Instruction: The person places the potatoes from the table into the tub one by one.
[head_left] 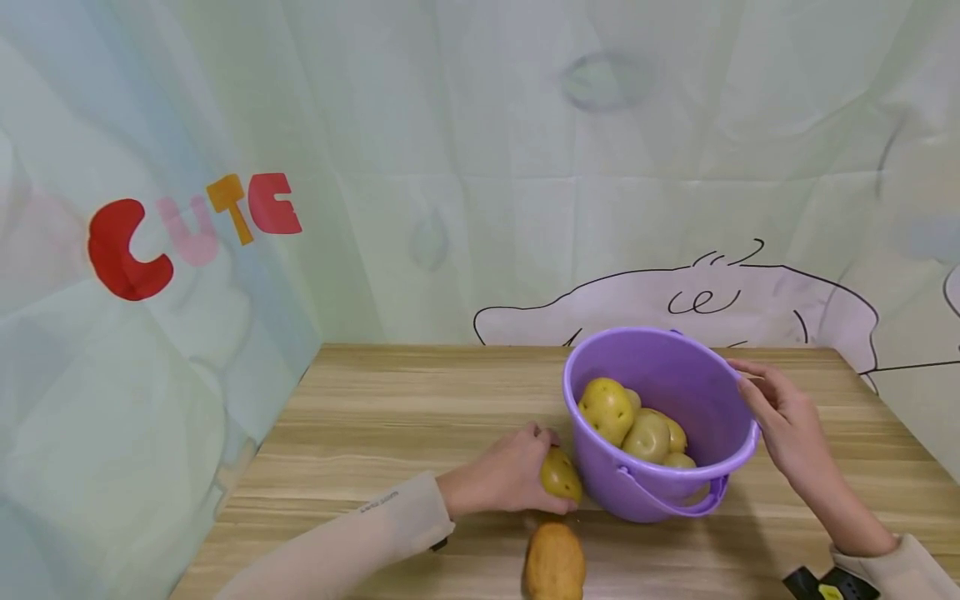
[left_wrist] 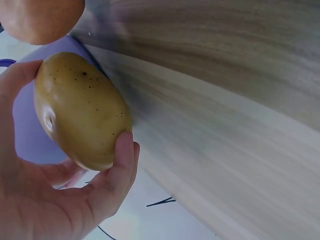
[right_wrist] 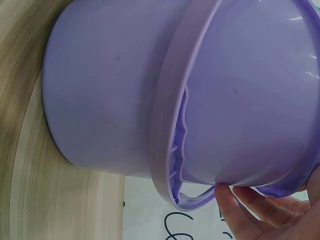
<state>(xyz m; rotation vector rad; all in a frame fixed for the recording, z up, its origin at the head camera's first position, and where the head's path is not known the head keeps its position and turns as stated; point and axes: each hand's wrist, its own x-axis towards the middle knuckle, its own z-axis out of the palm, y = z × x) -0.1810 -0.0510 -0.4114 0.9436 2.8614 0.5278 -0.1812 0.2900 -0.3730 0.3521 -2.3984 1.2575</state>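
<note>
My left hand (head_left: 506,473) grips a yellow potato (left_wrist: 82,110) between thumb and fingers, just left of a purple bucket (head_left: 626,492). Dark specks dot the potato's smooth skin. Several potatoes (head_left: 606,412) lie inside the bucket, which appears tilted toward me. On the bucket's right side, my right hand (head_left: 791,421) touches the outer wall near the rim with extended fingers; the right wrist view shows fingertips (right_wrist: 225,192) against the wall near the handle (right_wrist: 167,100). An orange-brown oblong thing (head_left: 553,562), like a sweet potato, lies on the table in front of the left hand.
Wood-grain table (head_left: 390,400) stretches under everything. Behind it hangs a pale printed cloth (head_left: 450,150), which also covers the left side and carries colourful letters. The bucket's handle hangs down on the near side.
</note>
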